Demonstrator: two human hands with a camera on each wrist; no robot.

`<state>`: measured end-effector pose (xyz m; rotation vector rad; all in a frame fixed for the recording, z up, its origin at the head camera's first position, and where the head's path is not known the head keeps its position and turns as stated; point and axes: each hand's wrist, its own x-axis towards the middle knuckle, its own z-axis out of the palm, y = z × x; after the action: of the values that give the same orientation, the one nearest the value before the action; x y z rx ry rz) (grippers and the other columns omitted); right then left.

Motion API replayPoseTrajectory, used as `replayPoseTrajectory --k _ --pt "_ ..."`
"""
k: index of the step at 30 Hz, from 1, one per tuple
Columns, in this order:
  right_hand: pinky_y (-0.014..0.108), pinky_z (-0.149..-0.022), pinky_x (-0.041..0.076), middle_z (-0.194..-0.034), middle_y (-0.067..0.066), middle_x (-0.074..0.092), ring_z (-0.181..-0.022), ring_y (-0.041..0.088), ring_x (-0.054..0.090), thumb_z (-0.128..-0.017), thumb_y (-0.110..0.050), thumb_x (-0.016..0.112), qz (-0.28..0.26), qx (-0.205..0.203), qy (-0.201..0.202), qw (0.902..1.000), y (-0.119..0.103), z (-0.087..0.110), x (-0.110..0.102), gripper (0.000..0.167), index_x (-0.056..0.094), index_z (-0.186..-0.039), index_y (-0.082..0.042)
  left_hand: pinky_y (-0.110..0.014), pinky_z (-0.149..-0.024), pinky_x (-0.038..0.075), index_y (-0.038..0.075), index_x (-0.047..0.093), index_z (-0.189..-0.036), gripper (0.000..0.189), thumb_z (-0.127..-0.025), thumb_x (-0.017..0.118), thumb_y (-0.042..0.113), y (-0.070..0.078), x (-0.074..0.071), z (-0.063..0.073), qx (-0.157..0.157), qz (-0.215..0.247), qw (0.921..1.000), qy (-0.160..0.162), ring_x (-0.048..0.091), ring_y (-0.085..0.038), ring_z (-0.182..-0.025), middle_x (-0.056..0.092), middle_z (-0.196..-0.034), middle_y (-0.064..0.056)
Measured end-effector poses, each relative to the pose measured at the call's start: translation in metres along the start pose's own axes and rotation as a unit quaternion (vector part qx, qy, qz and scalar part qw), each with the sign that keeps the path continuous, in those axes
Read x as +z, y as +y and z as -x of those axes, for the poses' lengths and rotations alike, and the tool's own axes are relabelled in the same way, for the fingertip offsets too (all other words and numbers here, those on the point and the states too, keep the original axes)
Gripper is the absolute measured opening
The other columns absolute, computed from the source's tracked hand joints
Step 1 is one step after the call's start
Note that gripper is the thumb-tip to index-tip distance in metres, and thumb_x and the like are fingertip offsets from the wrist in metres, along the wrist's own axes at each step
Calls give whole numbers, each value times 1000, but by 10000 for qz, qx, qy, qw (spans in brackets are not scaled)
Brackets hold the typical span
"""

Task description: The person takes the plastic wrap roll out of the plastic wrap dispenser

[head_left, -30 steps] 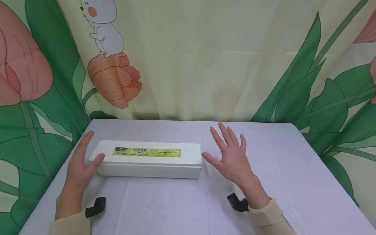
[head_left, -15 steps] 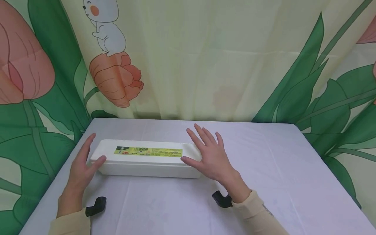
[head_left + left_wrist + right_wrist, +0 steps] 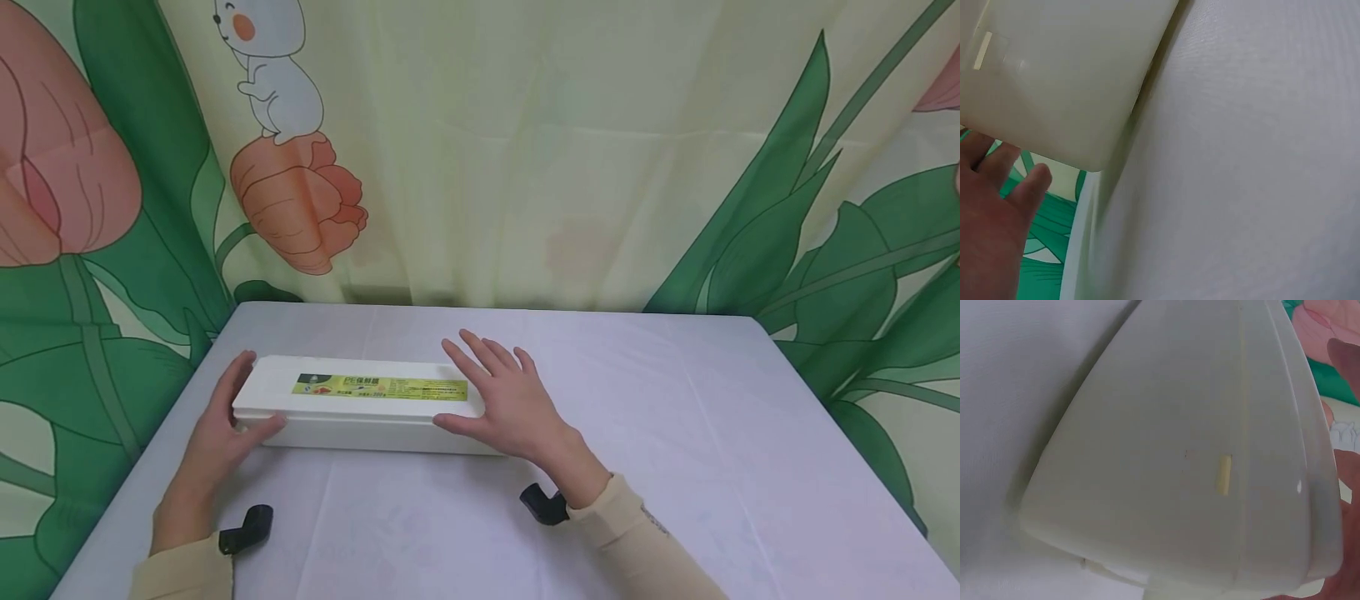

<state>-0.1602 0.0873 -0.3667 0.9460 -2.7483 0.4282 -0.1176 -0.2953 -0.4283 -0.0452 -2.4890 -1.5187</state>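
A long white cling film box (image 3: 345,433) lies on the table, its lid down and a yellow-green label (image 3: 378,387) on top. At its left end is my left hand (image 3: 217,437), thumb along the front edge and fingers around the back corner. In the left wrist view those fingertips (image 3: 1038,178) sit right by the box's lower edge. My right hand (image 3: 517,408) is spread over the right end of the box, thumb by the front edge, and it hides part of that end. In the right wrist view the box's white side (image 3: 1160,456) fills the middle, fingers at the right edge.
A white cloth covers the table (image 3: 675,433). Behind it hangs a curtain (image 3: 487,167) printed with tulips, leaves and a white animal. Black camera mounts (image 3: 247,529) stick out from both wrists.
My right hand has moved left from beside the box to over its right end. My left hand has come in closer around the left end. The box stays in place.
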Motion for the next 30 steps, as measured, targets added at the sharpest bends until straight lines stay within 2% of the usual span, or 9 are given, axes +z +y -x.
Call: replayPoseTrajectory --k 2,5,11,17,21,24,28,30 --pt "63 -112 27 -164 0 27 -143 30 36 -88 -66 64 17 -4 -119 9999 -1 -2 1 89 29 -161 -28 -64 -118 11 21 8 -164 107 -85 80 13 -2 0 0 -40 55 10000 -66 15 -42 -149 15 -167 -16" --pt "62 -112 27 -164 0 29 -142 30 37 -87 -66 65 -18 -27 -271 9996 -4 -5 2 89 30 -160 -28 -67 -116 11 20 4 -164 116 -81 84 11 -5 -1 -1 -207 81 9996 -185 17 -45 -147 15 -166 -19" --pt "62 -112 26 -163 -1 30 -142 29 38 -86 -68 64 117 -79 -508 9986 -8 -9 6 89 31 -160 -30 -74 -109 19 20 -2 -164 126 -77 89 15 -8 -1 0 -606 -168 9971 -420 23 -51 -141 18 -163 -26" --pt "61 -110 30 -161 -1 34 -140 28 41 -85 -71 64 422 -105 -618 9971 -11 -9 7 89 34 -159 -31 -73 -107 24 14 4 -163 122 -77 89 15 -12 2 1 -401 -159 9979 -473 30 -46 -137 26 -159 -26" --pt "64 -107 31 -161 0 34 -138 27 42 -84 -70 64 579 -77 -809 9950 -11 -9 7 89 34 -158 -32 -62 -108 31 11 7 -163 117 -79 88 15 -13 4 2 -320 -215 9981 -472 36 -41 -133 31 -157 -25" --pt "67 -103 32 -161 0 34 -137 28 42 -84 -69 65 678 -28 -989 9928 -11 -9 6 89 33 -159 -34 -44 -107 36 8 10 -162 113 -80 87 15 -14 5 2 -361 -326 9977 -482 40 -33 -131 34 -156 -26" --pt "65 -98 37 -157 3 39 -133 30 44 -84 -67 67 816 -21 -1092 9907 -10 -9 6 87 33 -158 -36 -53 -111 35 5 11 -161 112 -79 87 13 -13 6 2 -432 -253 9975 -508 40 -37 -133 33 -156 -28" --pt "61 -94 40 -153 4 42 -130 31 46 -85 -66 67 897 -38 -1089 9900 -10 -10 6 86 33 -158 -37 -69 -108 31 3 10 -161 112 -79 87 13 -13 6 2 -454 -183 9975 -511 38 -46 -134 32 -155 -30"
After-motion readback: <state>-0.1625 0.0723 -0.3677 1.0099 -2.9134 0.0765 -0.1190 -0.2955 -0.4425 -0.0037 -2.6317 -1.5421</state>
